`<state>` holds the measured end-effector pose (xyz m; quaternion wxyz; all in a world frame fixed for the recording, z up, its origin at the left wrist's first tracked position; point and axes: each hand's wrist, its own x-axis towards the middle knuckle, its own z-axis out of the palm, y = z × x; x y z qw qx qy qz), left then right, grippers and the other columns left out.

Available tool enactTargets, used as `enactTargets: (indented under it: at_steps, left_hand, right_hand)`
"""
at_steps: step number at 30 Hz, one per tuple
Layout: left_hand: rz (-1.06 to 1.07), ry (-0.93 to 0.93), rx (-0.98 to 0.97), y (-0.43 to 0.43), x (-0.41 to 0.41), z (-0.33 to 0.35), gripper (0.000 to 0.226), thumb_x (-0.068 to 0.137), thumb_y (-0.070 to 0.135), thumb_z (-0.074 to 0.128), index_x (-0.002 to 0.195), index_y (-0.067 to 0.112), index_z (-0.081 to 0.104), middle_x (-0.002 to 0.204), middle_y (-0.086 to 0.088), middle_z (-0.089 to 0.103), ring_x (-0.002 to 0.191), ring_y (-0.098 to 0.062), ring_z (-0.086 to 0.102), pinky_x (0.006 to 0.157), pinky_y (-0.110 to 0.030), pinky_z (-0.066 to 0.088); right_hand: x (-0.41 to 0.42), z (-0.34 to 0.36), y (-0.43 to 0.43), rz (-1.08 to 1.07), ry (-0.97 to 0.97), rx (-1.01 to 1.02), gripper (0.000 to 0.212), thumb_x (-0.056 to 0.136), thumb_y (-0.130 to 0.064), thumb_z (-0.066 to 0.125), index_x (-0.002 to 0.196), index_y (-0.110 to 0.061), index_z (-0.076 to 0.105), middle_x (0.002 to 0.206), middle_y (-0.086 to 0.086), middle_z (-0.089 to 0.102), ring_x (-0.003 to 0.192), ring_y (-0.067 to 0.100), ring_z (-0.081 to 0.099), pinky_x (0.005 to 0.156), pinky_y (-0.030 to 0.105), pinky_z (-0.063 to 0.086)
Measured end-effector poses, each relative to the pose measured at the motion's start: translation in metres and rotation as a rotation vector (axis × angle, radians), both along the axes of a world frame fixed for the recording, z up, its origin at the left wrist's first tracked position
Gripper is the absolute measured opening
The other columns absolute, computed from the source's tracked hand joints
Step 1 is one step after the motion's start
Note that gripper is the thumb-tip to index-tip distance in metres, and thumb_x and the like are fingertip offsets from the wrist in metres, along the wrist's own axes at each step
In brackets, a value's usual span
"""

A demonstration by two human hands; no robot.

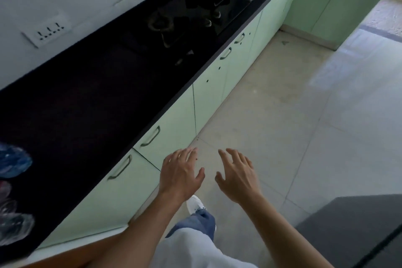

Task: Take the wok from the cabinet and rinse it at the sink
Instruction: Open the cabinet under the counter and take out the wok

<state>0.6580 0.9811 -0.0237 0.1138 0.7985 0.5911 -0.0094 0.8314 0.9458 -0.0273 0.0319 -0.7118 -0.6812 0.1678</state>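
Pale green base cabinets (174,137) run under a black countertop (91,102), all doors closed, each with a metal handle (151,136). No wok or sink shows in the head view. My left hand (181,174) hovers in front of the cabinet doors, fingers spread and relaxed, holding nothing. My right hand (237,176) hangs beside it over the floor, fingers also spread and empty. Both hands are apart from the cabinet fronts.
A black gas hob (195,11) sits on the counter further along. Plastic bags (13,191) lie at the counter's left end. A wall socket plate (46,29) is above. Tall green cabinets (339,0) stand at the far end; a dark appliance (356,230) is at right. Tiled floor (304,115) spreads between.
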Motion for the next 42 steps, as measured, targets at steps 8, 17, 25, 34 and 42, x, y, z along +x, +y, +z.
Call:
enactTargets:
  at_steps: [8, 17, 25, 34, 42]
  left_hand:
    - [0.248, -0.002, -0.060, 0.049, -0.036, -0.018, 0.064, 0.086, 0.053, 0.042, 0.140, 0.020, 0.051, 0.140, -0.003, 0.059, 0.128, -0.023, 0.054, 0.104, -0.042, 0.043]
    - [0.607, -0.015, -0.143, 0.028, -0.064, -0.031, 0.064, 0.089, 0.057, 0.042, 0.144, 0.023, 0.047, 0.145, 0.001, 0.054, 0.132, -0.021, 0.051, 0.108, -0.040, 0.043]
    - [0.927, -0.027, -0.125, -0.007, -0.074, -0.039, 0.062, 0.089, 0.055, 0.043, 0.141, 0.021, 0.047, 0.142, 0.002, 0.057, 0.129, -0.018, 0.053, 0.107, -0.041, 0.044]
    - [0.957, 0.010, -0.119, 0.023, -0.110, -0.100, 0.067, 0.092, 0.057, 0.036, 0.150, 0.023, 0.033, 0.156, 0.003, 0.038, 0.145, -0.018, 0.031, 0.117, -0.041, 0.031]
    - [0.916, -0.028, -0.025, 0.025, -0.136, -0.152, 0.069, 0.092, 0.048, 0.050, 0.149, 0.012, 0.035, 0.153, -0.006, 0.043, 0.143, -0.023, 0.036, 0.118, -0.042, 0.031]
  right_hand:
    - [-0.024, 0.002, 0.102, 0.262, -0.043, 0.020, 0.068, 0.091, -0.045, 0.060, 0.150, -0.020, 0.037, 0.153, 0.009, 0.045, 0.138, 0.029, 0.046, 0.112, 0.041, 0.038]
    - [-0.063, -0.020, 0.152, 0.601, 0.015, 0.018, 0.065, 0.080, -0.037, 0.074, 0.137, -0.015, 0.053, 0.137, 0.011, 0.060, 0.122, 0.030, 0.061, 0.101, 0.044, 0.051]
    - [-0.095, -0.055, 0.183, 0.861, 0.048, 0.015, 0.063, 0.080, -0.034, 0.074, 0.136, -0.013, 0.055, 0.137, 0.011, 0.059, 0.124, 0.030, 0.059, 0.103, 0.043, 0.048]
    - [-0.136, -0.113, 0.199, 0.976, 0.074, 0.079, 0.062, 0.076, -0.034, 0.076, 0.131, -0.012, 0.058, 0.134, 0.011, 0.060, 0.124, 0.030, 0.059, 0.101, 0.044, 0.050]
    - [-0.172, -0.164, 0.204, 0.946, 0.105, 0.111, 0.063, 0.083, -0.028, 0.068, 0.139, -0.006, 0.049, 0.138, 0.014, 0.057, 0.131, 0.032, 0.051, 0.119, 0.046, 0.033]
